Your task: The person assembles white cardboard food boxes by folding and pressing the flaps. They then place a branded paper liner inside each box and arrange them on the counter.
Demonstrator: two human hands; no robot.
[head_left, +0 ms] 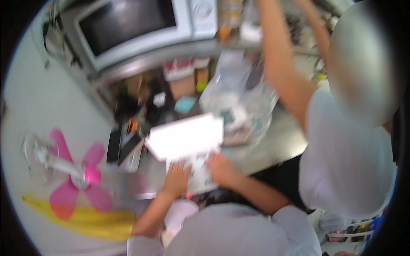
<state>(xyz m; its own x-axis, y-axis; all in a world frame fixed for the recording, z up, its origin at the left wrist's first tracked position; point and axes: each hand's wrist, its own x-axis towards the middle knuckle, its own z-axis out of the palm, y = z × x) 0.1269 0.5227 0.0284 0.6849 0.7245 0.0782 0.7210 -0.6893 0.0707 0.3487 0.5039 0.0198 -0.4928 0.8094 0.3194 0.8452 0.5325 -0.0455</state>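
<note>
A white card piece, seemingly an unfolded box (pixel 185 137), lies at the near edge of the metal counter. Its far panel is plain and glaring; its near panel (pixel 197 170) bears dark print. My left hand (pixel 176 181) rests on the near panel's left side, fingers stretched out and thumb apart. At the right side of the same panel, my right hand (pixel 222 170) touches the card near the crease, its fingers blurred by motion. Just beyond stands a clear plastic bag (pixel 230 91) with white, green-printed contents.
A microwave (pixel 132 25) sits on the shelf above. Left of the card lie dark flat items (pixel 121 147). A pink-bladed fan (pixel 81 175) and a yellow cloth-like thing (pixel 81 222) are at far left. Another person (pixel 348 158) stands close on my right, arms reaching over the counter (pixel 288 136).
</note>
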